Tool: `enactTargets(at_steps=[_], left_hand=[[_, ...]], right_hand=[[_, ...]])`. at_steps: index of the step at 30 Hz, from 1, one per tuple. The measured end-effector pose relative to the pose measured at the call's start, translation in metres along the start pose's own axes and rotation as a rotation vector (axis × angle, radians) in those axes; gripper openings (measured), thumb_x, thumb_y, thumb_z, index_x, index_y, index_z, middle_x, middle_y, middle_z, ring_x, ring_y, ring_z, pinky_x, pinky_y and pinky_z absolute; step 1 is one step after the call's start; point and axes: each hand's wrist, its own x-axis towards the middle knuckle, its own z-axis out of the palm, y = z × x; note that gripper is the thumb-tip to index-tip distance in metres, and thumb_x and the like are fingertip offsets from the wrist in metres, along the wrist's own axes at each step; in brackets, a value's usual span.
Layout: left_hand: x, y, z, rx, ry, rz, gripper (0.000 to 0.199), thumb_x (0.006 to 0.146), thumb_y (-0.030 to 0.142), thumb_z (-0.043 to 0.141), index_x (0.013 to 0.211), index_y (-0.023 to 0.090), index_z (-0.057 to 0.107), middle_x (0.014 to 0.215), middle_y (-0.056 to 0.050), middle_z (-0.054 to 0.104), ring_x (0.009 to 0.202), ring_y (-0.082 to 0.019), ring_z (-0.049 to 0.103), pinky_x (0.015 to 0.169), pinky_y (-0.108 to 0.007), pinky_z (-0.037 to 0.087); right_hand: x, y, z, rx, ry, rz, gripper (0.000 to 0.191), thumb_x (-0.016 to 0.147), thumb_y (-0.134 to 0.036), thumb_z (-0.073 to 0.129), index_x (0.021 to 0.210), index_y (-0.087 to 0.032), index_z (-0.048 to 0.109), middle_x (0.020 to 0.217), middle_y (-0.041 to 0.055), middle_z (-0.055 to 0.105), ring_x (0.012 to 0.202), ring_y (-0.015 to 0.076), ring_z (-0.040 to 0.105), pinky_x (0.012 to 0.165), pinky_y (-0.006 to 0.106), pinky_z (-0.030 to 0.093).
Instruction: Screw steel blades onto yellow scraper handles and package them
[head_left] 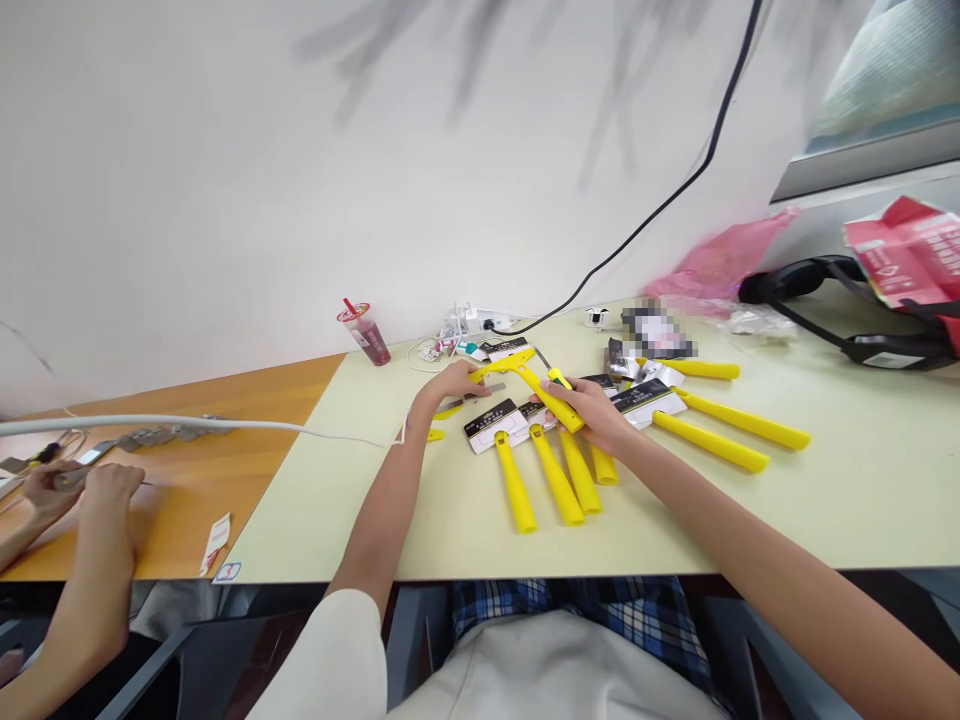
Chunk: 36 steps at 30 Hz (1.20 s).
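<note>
The right hand [589,415] has its fingers clamped around the handle of a yellow scraper [541,388], held over the tabletop [862,500] in front of the person. The left hand [448,381] lies at the scraper's head, its fingers together and touching it; whether they grip it, I cannot tell. More yellow scrapers [555,487] lie on the tabletop, handles toward the person, heads on black-and-white cards [493,425]. Further scrapers [720,440] point right. Farther back stand a cup [365,335] with a red straw and a power strip [472,320]. A pink bag [720,260] lies far right. On the left, a co-worker's hands [75,490] work over an orange tabletop [187,510].
</note>
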Motion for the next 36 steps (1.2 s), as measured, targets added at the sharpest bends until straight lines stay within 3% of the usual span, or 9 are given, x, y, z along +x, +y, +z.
enactTargets(at_steps=[6, 11, 17, 21, 24, 36], left_hand=[[0.003, -0.004, -0.003, 0.071, -0.041, -0.029, 0.04, 0.057, 0.045, 0.098, 0.067, 0.02, 0.068, 0.069, -0.001, 0.066, 0.068, -0.019, 0.057, 0.067, -0.031, 0.041], [0.002, 0.0, -0.007, 0.035, 0.037, 0.013, 0.042, 0.056, 0.038, 0.099, 0.058, 0.021, 0.06, 0.059, 0.002, 0.049, 0.063, -0.017, 0.049, 0.061, -0.031, 0.032], [-0.008, 0.015, -0.027, -0.174, 0.24, 0.097, 0.041, 0.074, 0.056, 0.089, 0.086, 0.019, 0.074, 0.069, 0.002, 0.052, 0.065, -0.014, 0.045, 0.062, -0.03, 0.031], [-0.017, 0.03, -0.028, -0.433, 0.105, 0.186, 0.052, 0.068, 0.052, 0.096, 0.101, 0.016, 0.08, 0.078, -0.001, 0.06, 0.068, -0.012, 0.046, 0.063, -0.029, 0.03], [-0.017, 0.036, -0.022, -0.402, 0.026, 0.196, 0.05, 0.069, 0.052, 0.096, 0.101, 0.016, 0.082, 0.078, -0.001, 0.061, 0.07, -0.012, 0.046, 0.062, -0.029, 0.03], [-0.015, 0.034, -0.017, -0.254, 0.018, 0.145, 0.047, 0.074, 0.06, 0.09, 0.095, 0.02, 0.079, 0.084, -0.002, 0.064, 0.074, -0.014, 0.052, 0.063, -0.03, 0.035]], right_hand=[[0.0, -0.001, 0.0, -0.004, -0.009, 0.0, 0.034, 0.082, -0.037, 0.099, 0.097, -0.016, 0.077, 0.109, 0.0143, 0.085, 0.061, 0.0144, 0.069, 0.039, 0.021, 0.052], [0.001, 0.0, -0.002, -0.023, -0.012, -0.001, 0.036, 0.08, -0.038, 0.1, 0.097, -0.017, 0.076, 0.111, 0.0144, 0.085, 0.061, 0.0141, 0.068, 0.039, 0.021, 0.052], [-0.001, 0.0, -0.001, -0.052, -0.035, 0.013, 0.039, 0.083, -0.043, 0.098, 0.102, -0.015, 0.078, 0.113, 0.0157, 0.085, 0.061, 0.0132, 0.069, 0.038, 0.02, 0.051], [-0.003, -0.001, 0.0, -0.076, -0.044, 0.026, 0.044, 0.077, -0.044, 0.102, 0.099, -0.016, 0.077, 0.109, 0.015, 0.086, 0.059, 0.0133, 0.068, 0.036, 0.019, 0.05], [-0.003, -0.001, 0.0, -0.087, -0.047, 0.018, 0.046, 0.074, -0.047, 0.103, 0.096, -0.018, 0.074, 0.106, 0.0135, 0.086, 0.058, 0.0138, 0.068, 0.036, 0.02, 0.05], [-0.008, -0.006, 0.005, -0.097, -0.053, -0.002, 0.043, 0.07, -0.041, 0.104, 0.091, -0.018, 0.074, 0.104, 0.014, 0.086, 0.055, 0.0127, 0.064, 0.035, 0.021, 0.046]])
